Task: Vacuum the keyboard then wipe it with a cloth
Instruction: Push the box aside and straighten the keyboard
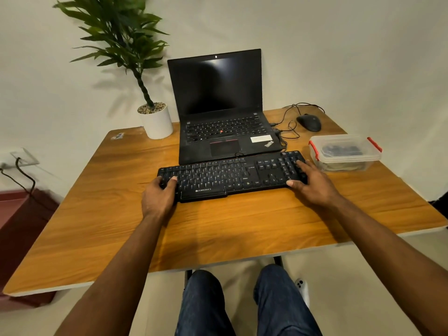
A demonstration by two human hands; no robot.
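1. Wood-grain table (242, 226), broad, carries everything in sight; a person sits at its near edge, both arms reaching forward.
2. Laptop (218, 93) open at the back, screen dark. Plant (116, 37) in a white pot (156, 123) to its left.
3. Keyboard (230, 175), black and wired, lies flat just in front of the laptop, slightly angled, its right end further back.
4. Box (344, 152), clear plastic with red clips, lid on, just beside the keyboard's right end. Dark items inside, something pale beneath; cannot tell what they are.
5. Left hand (160, 195) holds the keyboard's left end: fingers curled over the edge keys, thumb on the key rows.
6. Right hand (308, 180) holds the right end: fingers spread over the number pad, thumb at the front edge.
7. Mouse (309, 122), black, well behind the box, cable trailing to the laptop.
8. Step, as I judge it: positioning the keyboard; neither vacuuming nor wiping looks under way.
9. No vacuum or cloth in sight. Next move calls for letting go and fetching the vacuum, possibly from the box, which would need unclipping.
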